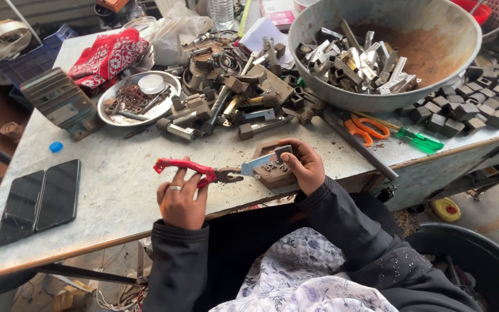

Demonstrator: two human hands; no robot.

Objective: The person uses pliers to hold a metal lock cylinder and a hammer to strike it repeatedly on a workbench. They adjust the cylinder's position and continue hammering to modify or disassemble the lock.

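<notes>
My left hand (181, 199), with a ring on one finger, grips red-handled pliers (194, 169) near the table's front edge. The plier jaws close on a flat silver metal strip (256, 164). My right hand (302, 166) holds the other end of that strip, where a small dark square piece sits, and rests on a rusty brown metal block (274, 172) lying on the grey table (111, 190). Both sleeves are dark.
A big metal basin (463, 63) of silver square tube pieces stands at the back right, dark metal blocks (480, 107) beside it. Orange scissors (368, 127), a green screwdriver (420, 139), a heap of metal parts (238, 86), a small dish (137, 98), two phones (41, 199).
</notes>
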